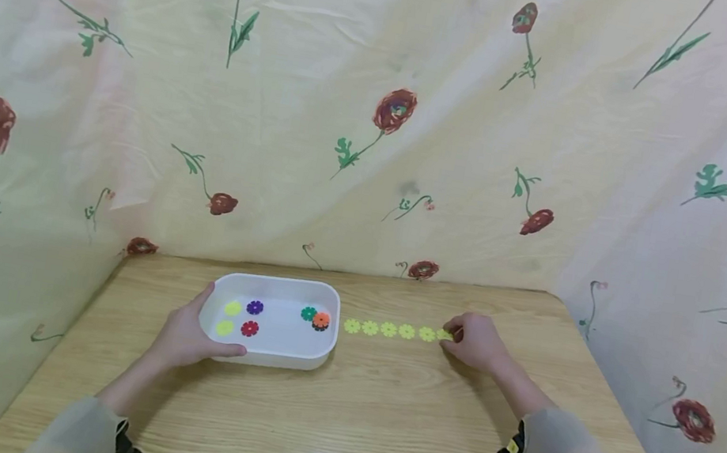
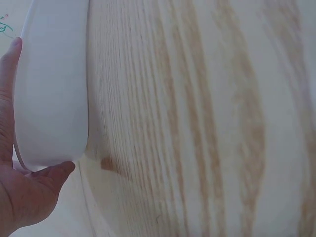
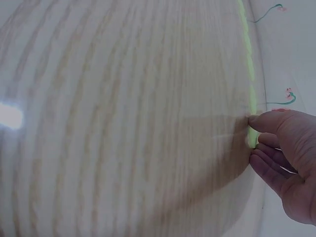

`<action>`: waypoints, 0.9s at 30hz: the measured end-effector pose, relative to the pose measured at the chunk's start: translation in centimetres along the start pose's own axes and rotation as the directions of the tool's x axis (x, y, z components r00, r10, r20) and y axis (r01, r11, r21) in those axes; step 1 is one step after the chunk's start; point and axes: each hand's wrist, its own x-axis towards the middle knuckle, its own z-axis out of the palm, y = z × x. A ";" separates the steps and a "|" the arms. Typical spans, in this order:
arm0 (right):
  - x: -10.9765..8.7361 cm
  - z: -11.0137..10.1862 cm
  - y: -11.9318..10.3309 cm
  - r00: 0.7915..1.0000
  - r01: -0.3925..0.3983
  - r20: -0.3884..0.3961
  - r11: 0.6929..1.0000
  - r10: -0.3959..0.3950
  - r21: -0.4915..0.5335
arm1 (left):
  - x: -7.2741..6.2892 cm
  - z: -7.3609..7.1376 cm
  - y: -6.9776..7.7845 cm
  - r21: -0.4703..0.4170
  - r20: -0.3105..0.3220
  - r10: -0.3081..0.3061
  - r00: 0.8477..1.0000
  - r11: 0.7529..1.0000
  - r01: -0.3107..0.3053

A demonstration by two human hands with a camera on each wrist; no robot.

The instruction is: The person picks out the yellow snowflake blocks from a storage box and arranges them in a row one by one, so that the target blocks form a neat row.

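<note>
My left hand grips the left end of a white rectangular tray, thumb along its front wall and fingers at the left rim. In the left wrist view the tray wall lies between thumb and fingers. To the tray's right, several yellow flower-shaped discs lie in a row on the table. My right hand pinches the yellow disc at the row's right end. In the right wrist view, fingertips and thumb meet at the end of the yellow strip of discs; part of the last disc is hidden.
Inside the tray lie yellow discs, a purple disc, a red disc, a green disc and an orange disc over a dark one. A flower-patterned cloth hangs behind the wooden table.
</note>
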 end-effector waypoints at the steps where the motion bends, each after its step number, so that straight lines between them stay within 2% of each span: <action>1: 0.0 0.0 -0.1 1.000 0.001 0.001 1.000 -0.001 0.001 | 0.0 0.0 0.0 -0.002 0.001 0.001 1.000 1.000 -0.001; 7: 0.3 -0.5 -0.5 1.000 -0.022 -0.007 0.999 0.023 0.034 | 0.0 0.1 0.0 -0.005 0.001 0.008 1.000 1.000 -0.008; 13: 1.7 -1.7 -1.7 1.000 -0.025 -0.009 0.998 0.026 0.052 | 0.0 -0.1 0.1 0.010 -0.004 0.005 1.000 1.000 -0.005; 23: 5.0 -3.5 -6.6 0.997 0.070 -0.009 0.997 -0.071 -0.041 | 0.1 -0.1 0.2 0.000 -0.004 0.013 1.000 1.000 -0.013; 27: 6.4 -3.3 -8.8 0.994 0.106 -0.011 0.994 -0.106 -0.016 | 0.0 -0.1 0.1 -0.012 -0.005 0.006 1.000 1.000 -0.006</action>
